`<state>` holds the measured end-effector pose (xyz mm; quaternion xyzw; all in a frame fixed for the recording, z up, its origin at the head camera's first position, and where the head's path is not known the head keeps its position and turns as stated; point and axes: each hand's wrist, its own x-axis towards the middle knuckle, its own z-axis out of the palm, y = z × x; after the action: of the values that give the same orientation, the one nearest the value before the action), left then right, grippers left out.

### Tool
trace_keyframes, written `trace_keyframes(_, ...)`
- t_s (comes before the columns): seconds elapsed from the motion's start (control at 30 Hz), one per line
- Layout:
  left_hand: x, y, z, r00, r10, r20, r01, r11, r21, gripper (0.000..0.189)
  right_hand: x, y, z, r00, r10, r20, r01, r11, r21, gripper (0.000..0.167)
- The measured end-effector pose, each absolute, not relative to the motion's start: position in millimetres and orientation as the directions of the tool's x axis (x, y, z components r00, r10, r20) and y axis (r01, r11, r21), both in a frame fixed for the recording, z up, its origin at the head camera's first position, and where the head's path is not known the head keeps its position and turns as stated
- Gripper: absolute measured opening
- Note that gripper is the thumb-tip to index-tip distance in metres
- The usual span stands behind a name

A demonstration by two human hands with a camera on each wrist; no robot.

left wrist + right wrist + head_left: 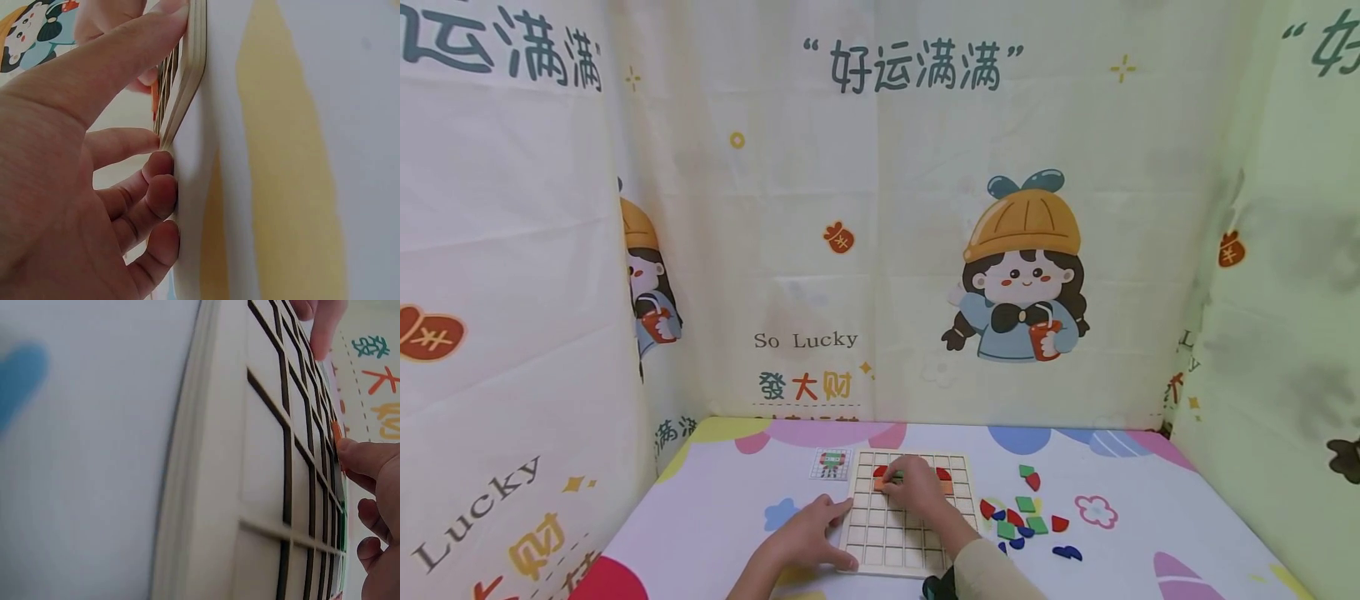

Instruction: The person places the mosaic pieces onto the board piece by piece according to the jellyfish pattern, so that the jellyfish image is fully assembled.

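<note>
A pale wooden grid board point(871, 533) lies flat on the table. My left hand point(808, 531) rests at its left side, thumb on the near-left corner and index finger against the edge, other fingers loosely bent. Over the far part of the board, my right hand point(917, 486) pinches an orange tile point(337, 432) at the grid, thumb tip on it. Red curved pieces point(943, 473) sit in a far row, with another orange tile point(947, 488) just in front, right of the hand. The right hand partly hides a green piece between the red ones.
Right of the board lie loose pieces: green squares point(1025, 504), red quarter-rounds point(1060, 523) and blue curved ones point(1067, 552). A small pattern card point(831, 464) with a red and green figure lies by the board's far-left corner. Printed cloth walls point(880, 208) stand behind and on both sides.
</note>
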<state>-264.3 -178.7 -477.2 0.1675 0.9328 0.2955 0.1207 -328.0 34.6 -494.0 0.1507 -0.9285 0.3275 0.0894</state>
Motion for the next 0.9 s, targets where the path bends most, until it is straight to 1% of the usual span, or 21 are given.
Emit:
trace_keyframes(0.17, -264, -180, -476, -0.915, 0.383, -0.125, 0.240, 0.767, 0.596, 0.091, -328, 27, -492, -0.938, -0.223, 0.267, -0.334, 0.787, -0.518, 0.012)
trace_keyframes(0.23, -265, -180, -476, -0.916, 0.381, -0.129, 0.235, 0.768, 0.596, 0.091, -327, 27, -490, -0.939, -0.227, 0.258, -0.333, 0.792, -0.512, 0.012)
trace_keyframes(0.4, -265, -180, -478, -0.914, 0.386, -0.123, 0.251, 0.777, 0.577, 0.090, -325, 35, -488, -0.920, -0.287, 0.265, -0.389, 0.749, -0.537, 0.007)
trace_keyframes(0.5, -265, -179, -479, -0.914, 0.388, -0.118, 0.257, 0.779, 0.572, 0.090, -324, 44, -489, -0.907, -0.306, 0.291, -0.420, 0.719, -0.554, 0.005)
trace_keyframes(0.6, -265, -179, -479, -0.917, 0.382, -0.120, 0.248, 0.778, 0.577, 0.091, -324, 55, -489, -0.908, -0.290, 0.301, -0.415, 0.710, -0.568, 0.004)
trace_keyframes(0.8, -265, -179, -480, -0.920, 0.376, -0.107, 0.254, 0.783, 0.568, 0.092, -317, 81, -488, -0.942, -0.201, 0.270, -0.330, 0.715, -0.616, 0.005)
trace_keyframes(0.9, -266, -178, -479, -0.920, 0.378, -0.106, 0.258, 0.786, 0.562, 0.092, -312, 96, -488, -0.944, -0.175, 0.279, -0.317, 0.714, -0.625, 0.005)
